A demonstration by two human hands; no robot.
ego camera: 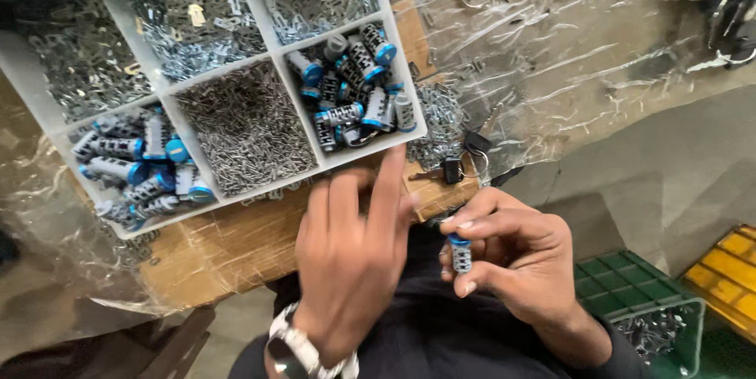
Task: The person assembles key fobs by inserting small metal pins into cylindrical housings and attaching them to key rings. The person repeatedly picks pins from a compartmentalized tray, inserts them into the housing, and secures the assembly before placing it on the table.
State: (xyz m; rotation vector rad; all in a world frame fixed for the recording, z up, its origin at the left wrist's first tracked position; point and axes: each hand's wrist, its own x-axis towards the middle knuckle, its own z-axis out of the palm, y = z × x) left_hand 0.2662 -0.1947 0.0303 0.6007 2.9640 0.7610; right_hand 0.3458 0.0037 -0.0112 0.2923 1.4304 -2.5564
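Blue-capped metal cylinder [460,253] sits pinched upright in the right hand [512,261], nearest. Left hand [350,257] hovers empty, fingers spread, beside the white tray [276,48]: five visible compartments, two holding similar cylinders, three small metal parts.

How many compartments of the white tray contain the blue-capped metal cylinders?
2. One is the front right compartment of the white tray, the other the front left one. The tray's far edge is cut off, so more may be hidden. The right hand holds one cylinder.
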